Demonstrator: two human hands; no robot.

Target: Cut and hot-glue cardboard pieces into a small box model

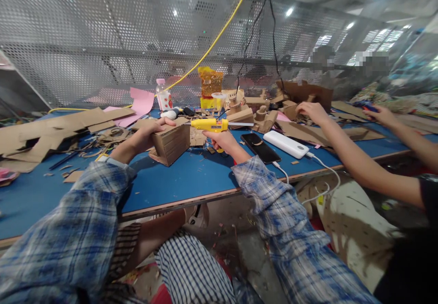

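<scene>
My left hand (153, 131) is closed on a small brown cardboard box (173, 145), gripping its upper left side just above the blue table (153, 183). In my right hand (224, 142) is a yellow hot glue gun (209, 124), its nozzle pointing left at the box's top edge. A pale glue stick (240, 124) juts out of the gun's back end. Whether the nozzle touches the cardboard, I cannot tell. My left fingertips lie on top of the box, and the box hides part of that hand.
Cut cardboard sheets (61, 128) and scraps spread over the left. A phone (258, 146) and a white power bank (285, 143) with cables lie right of my hand. A co-worker's hand (313, 112) reaches toward cardboard pieces. Behind stand a bottle (164, 98) and a perforated metal panel (119, 35).
</scene>
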